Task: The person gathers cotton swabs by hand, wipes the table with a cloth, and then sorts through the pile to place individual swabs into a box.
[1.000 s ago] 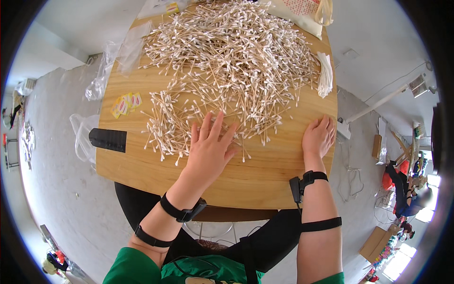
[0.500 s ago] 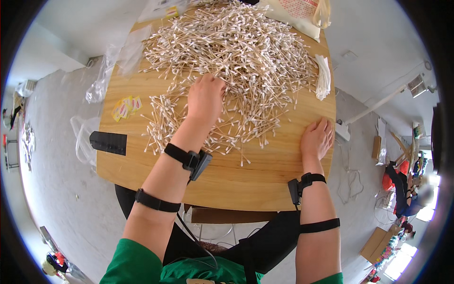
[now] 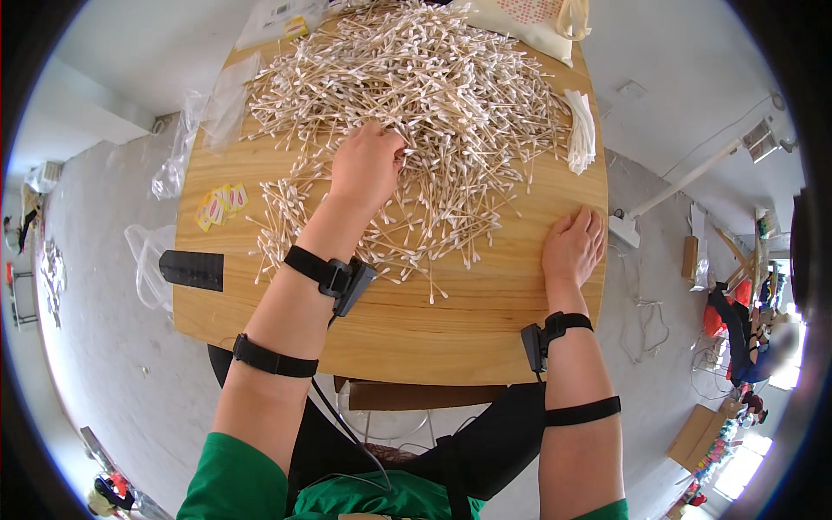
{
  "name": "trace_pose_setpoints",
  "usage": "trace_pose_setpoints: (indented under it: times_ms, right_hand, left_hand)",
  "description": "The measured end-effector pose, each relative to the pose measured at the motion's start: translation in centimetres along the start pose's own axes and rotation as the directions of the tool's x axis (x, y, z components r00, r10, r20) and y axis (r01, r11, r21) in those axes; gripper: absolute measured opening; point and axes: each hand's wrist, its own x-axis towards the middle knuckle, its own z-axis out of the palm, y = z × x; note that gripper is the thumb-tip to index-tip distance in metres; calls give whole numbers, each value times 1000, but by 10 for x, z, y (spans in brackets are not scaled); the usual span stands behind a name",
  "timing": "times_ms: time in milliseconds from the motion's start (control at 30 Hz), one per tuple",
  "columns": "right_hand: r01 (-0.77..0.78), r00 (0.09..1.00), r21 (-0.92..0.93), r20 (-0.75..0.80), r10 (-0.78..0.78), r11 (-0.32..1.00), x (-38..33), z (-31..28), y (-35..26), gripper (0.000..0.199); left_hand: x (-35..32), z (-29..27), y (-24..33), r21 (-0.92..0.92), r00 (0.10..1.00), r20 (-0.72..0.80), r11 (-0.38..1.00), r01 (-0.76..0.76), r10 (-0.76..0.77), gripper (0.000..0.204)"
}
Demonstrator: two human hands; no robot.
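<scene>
While right hand (image 3: 574,246) rests palm-down on surface (image 3: 468,334), grip slack, left hand (image 3: 367,165) touches swabs (image 3: 433,87), fingers curled, grip mostly closed; whether any swab held, unclear.

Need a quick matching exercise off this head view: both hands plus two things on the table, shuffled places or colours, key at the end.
1. left hand
2. right hand
3. black strip
4. small cards

A. across the left edge of the table
B. yellow and white
C. at the pile of cotton swabs
D. on bare wood near the right edge

Pairs: 1-C, 2-D, 3-A, 4-B
</scene>
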Motion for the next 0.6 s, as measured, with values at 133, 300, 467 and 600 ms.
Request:
trace_pose_setpoints:
  times_ms: [133,300,467,600]
  right_hand:
    - [4,1000,-19,6,-4,1000,1,1,3,43]
    - [-22,998,-20,55,23,1000,0,-3,-1,44]
    - [-31,998,4,61,31,999,-1,-6,-2,44]
    - [-6,999,-1,50,6,1000,-1,-4,0,43]
  left_hand:
    - [2,1,1,47,996,-16,996,-81,82,7]
    - [-6,-10,-3,-164,1000,-15,986,-29,27,8]
    - [-30,-26,-9,-408,987,-75,907,101,-144,14]
    - [-52,-33,-15,-728,931,61,623,288,-359,17]
